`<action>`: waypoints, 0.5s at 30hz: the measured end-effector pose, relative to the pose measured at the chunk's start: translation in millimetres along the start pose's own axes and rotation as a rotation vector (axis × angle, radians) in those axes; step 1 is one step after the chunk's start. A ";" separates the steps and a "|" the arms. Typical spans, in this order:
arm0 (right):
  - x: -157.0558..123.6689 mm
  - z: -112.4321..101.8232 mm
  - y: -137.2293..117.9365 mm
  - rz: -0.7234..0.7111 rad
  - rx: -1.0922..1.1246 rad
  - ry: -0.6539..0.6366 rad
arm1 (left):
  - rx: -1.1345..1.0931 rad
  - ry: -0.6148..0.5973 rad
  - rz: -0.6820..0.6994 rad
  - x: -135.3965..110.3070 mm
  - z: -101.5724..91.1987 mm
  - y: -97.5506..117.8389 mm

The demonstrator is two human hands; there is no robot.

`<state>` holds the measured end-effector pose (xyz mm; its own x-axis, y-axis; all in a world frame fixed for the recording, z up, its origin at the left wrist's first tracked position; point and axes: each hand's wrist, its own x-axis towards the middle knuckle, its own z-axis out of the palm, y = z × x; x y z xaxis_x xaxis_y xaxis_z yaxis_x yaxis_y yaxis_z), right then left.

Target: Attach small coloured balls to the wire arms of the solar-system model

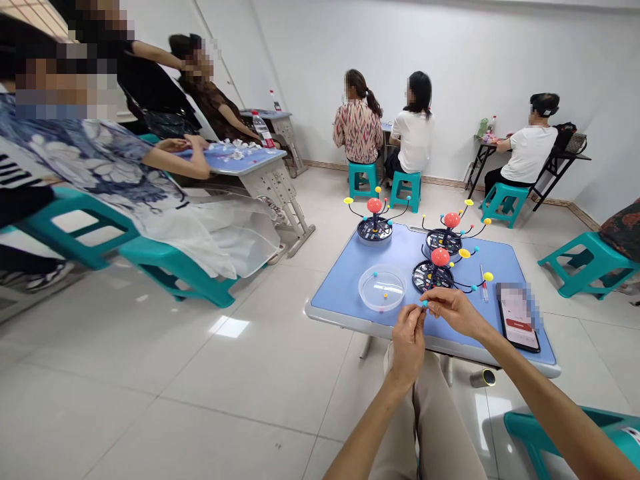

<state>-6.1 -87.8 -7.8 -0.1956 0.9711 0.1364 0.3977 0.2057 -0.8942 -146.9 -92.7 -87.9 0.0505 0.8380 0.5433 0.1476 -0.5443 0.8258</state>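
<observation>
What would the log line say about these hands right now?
left hand: fingertips at small teal bead | right hand: fingertips at same bead | nearby: clear plastic dish, red-ball planet model, blue table

I saw a bright room, with soft white light all over and hardly any shadows. A shiny patch glowed on the floor tile [229, 327] — and the walls [450, 67] looked bent near the edges.
</observation>
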 end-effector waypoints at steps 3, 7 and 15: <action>0.4 -0.1 -3.1 -0.051 -0.046 0.006 | -0.017 -0.015 -0.010 1.1 -0.2 2.8; 0.2 -0.8 -8.8 -0.142 -0.156 0.018 | -0.029 -0.011 -0.014 1.5 0.3 3.8; -0.1 -4.2 -18.1 -0.290 -0.336 -0.023 | -0.056 -0.038 -0.028 1.6 -0.6 2.8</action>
<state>-9.6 -91.1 10.1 -0.3605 0.8654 0.3481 0.5923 0.5007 -0.6313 -146.9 -92.9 -84.7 0.0843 0.8530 0.5150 0.0936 -0.5213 0.8482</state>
